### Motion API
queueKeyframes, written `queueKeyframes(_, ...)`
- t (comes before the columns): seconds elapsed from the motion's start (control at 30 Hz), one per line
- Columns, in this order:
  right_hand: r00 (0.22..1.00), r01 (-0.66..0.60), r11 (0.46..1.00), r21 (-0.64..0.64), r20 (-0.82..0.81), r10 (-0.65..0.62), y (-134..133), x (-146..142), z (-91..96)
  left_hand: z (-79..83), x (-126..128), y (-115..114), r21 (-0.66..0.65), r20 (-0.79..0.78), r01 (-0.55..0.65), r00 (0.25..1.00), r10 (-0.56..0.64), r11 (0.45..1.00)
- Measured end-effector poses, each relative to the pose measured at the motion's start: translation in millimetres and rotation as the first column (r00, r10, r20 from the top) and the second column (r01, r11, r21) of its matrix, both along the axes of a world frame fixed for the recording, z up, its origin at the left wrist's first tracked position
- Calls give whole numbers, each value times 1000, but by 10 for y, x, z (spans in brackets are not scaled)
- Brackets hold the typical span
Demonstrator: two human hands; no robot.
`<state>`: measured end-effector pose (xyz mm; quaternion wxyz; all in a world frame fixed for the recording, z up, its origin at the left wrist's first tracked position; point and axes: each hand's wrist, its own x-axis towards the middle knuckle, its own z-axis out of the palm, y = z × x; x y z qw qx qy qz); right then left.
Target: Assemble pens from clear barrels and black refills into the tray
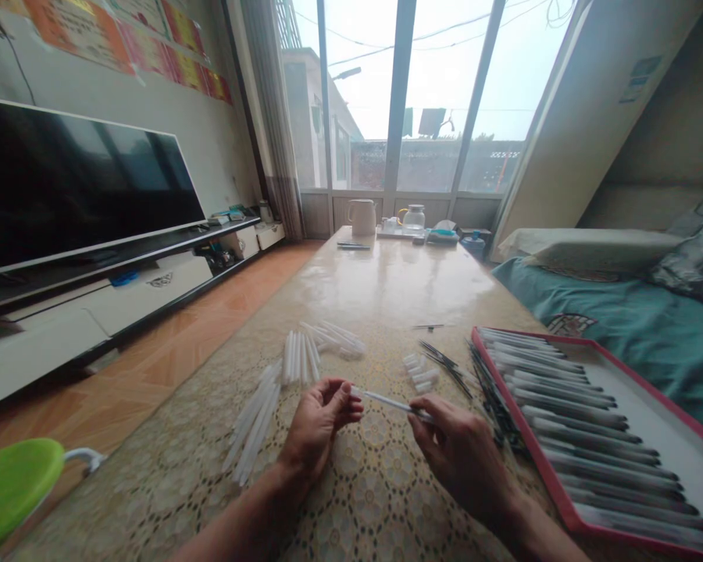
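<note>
My left hand (322,417) pinches a small whitish pen part between thumb and forefinger; its shape is mostly hidden. A slim white pen refill (390,402) runs from there to my right hand (454,437), whose fingers close around its other end. Left of my hands lie clear white pen barrels (301,357) in loose groups. Beyond my right hand are several short white pen pieces (420,373) and some thin dark refills (448,365). More dark pen parts (495,398) lie along the box's left side.
A red-rimmed box (621,351) on the right holds a row of pens (597,437) with dark ends. At the table's (380,293) far end stand a beige jug (362,217) and a glass jar (413,220). A green stool (20,480) is at lower left.
</note>
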<state>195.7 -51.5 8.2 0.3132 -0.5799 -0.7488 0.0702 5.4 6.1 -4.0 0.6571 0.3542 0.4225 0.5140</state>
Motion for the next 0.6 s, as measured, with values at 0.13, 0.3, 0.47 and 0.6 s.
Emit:
queueKeyframes(0.13,999,-1,1000,12,34,0,1,-2,-25,3,25,-35,15,-7,58,998,-58,998)
queueKeyframes(0.3,986,-32,999,37,166,25,17,37,-42,-14,23,-54,36,-2,112,994,-112,993)
queueKeyframes(0.47,938,-121,991,57,333,96,32,49,-54,-59,47,-92,106,-61,244,969,-239,964)
queueKeyframes(0.6,939,-133,991,35,323,114,25,17,-89,-71,81,-126,149,-78,256,966,-247,955)
